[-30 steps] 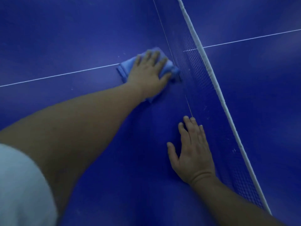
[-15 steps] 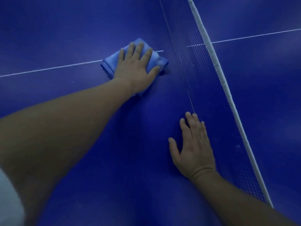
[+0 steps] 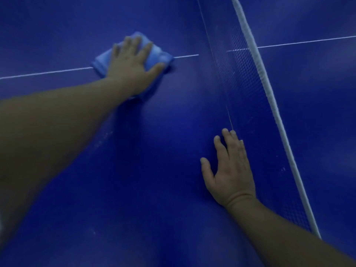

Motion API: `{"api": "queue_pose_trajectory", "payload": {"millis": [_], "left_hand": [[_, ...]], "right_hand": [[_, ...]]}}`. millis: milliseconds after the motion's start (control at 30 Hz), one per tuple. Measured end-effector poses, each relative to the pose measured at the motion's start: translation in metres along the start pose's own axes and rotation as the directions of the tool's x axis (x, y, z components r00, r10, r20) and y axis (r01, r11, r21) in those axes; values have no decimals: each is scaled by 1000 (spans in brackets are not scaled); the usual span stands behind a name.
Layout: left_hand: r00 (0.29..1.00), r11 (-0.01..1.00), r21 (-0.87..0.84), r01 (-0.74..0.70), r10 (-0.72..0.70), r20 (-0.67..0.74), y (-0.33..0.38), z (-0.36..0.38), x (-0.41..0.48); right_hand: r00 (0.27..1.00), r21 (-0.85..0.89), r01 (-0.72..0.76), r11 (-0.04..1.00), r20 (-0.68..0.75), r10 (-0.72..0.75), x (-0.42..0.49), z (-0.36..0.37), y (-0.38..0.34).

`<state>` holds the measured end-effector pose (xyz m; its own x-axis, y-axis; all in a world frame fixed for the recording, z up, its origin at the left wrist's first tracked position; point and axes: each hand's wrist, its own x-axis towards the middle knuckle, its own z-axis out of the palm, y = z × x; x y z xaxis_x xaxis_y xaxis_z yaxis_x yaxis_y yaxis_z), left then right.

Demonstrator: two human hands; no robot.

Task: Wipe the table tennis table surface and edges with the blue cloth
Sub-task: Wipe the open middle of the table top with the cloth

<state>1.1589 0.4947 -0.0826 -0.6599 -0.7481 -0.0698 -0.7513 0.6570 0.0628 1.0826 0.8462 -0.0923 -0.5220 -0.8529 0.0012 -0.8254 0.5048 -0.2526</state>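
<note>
Overhead view of a dimly lit, dark blue table tennis table (image 3: pixel 154 180). The person's left hand (image 3: pixel 133 70) lies flat on a folded light blue cloth (image 3: pixel 157 54), pressing it onto the surface. Its fingers (image 3: pixel 128 45) are straight and slightly spread, with the thumb out to the side, and none curls round the cloth. Hand and cloth are a little blurred. The cloth sits across the thin white centre line (image 3: pixel 48 73) painted on the table. It is near the net but apart from it, with a short stretch of line bare between them. The bare left forearm (image 3: pixel 57 128) reaches in from the lower left.

The right hand (image 3: pixel 231 176) rests palm down on the table, well apart from the cloth. Its four fingers (image 3: pixel 228 141) are straight and close together, with the thumb held out. The fingertips lie at the foot of the net, but whether they touch the mesh cannot be told.

The dark mesh net (image 3: pixel 244 78), edged along its top with white tape (image 3: pixel 269 89), runs from the top centre to the lower right. The other half of the table lies beyond it, and the white line carries on there.
</note>
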Motion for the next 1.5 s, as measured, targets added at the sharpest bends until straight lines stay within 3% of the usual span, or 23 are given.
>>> {"api": "queue_pose_trajectory", "payload": {"millis": [67,133,200,267,333,367,433,500,567,667,733,767,833,900,1067,1167,1200,1267,1333,1367,1433,1467,1500], "left_hand": [[993,994,-33,109,-110,-49,-26,3,-41],[993,994,-41,101,-103,-50,-14,8,-90],[989,989,-44,-143,142,-36,18,13,-143],[919,919,-33,-393,393,9,35,17,-178],[886,887,-9,-462,462,33,14,13,-164],[927,927,-2,-374,374,29,-2,9,-148],[1000,999,-28,-19,19,4,-37,0,-119],[989,989,-28,145,-145,6,-39,4,-128],[999,998,-46,-49,49,-8,-11,12,-177],[918,917,-38,-396,395,-50,-6,25,-260],[966,967,-30,-255,253,-56,-38,21,-267],[997,997,-46,-61,59,-57,-52,18,-264],[972,971,-59,230,-233,-34,-64,18,-261],[971,972,-31,232,-233,-50,-50,23,-268],[997,998,-55,35,-38,-63,-40,28,-289],[987,987,-24,-159,159,-20,-67,22,-271],[989,989,-17,-145,145,-26,-82,20,-255],[994,994,-42,102,-104,-41,-111,10,-214],[924,924,-58,378,-380,-39,-122,1,-175],[917,918,-50,394,-396,-39,-115,1,-163],[991,989,-71,132,-133,-13,-88,3,-164],[993,989,-81,-120,120,-5,-74,6,-178],[930,928,-62,-366,368,9,-64,11,-196]], "right_hand": [[1000,-16,6,1000,10,-6,0,0,0],[1000,-35,10,999,26,-9,0,-1,0],[999,-39,12,999,42,-10,0,-2,0],[1000,-23,12,1000,30,-11,0,-2,-1],[1000,-13,10,1000,11,-10,0,-1,-1],[1000,-10,12,1000,5,-12,0,0,-1],[1000,-5,17,1000,4,-17,0,0,0],[1000,-5,15,1000,14,-15,1,1,1],[999,-18,22,1000,45,-21,2,0,1],[996,-64,29,998,91,-23,2,-2,1],[993,-83,32,996,112,-22,3,-3,-1],[993,-85,32,996,118,-22,4,-4,-2],[991,-82,25,996,136,-14,2,-5,-2],[988,-84,13,996,153,0,1,-7,-3],[978,28,78,997,192,-82,60,-2,-50],[973,-81,137,987,196,-119,90,10,-73],[976,-104,134,986,188,-113,92,13,-73],[978,-118,127,985,183,-104,88,15,-68],[979,-128,117,985,183,-92,90,16,-67],[979,-131,114,985,185,-89,91,16,-68],[978,-136,117,984,191,-90,93,16,-69],[977,-136,118,984,191,-91,91,16,-69],[978,-131,118,984,190,-91,90,15,-70]]}}
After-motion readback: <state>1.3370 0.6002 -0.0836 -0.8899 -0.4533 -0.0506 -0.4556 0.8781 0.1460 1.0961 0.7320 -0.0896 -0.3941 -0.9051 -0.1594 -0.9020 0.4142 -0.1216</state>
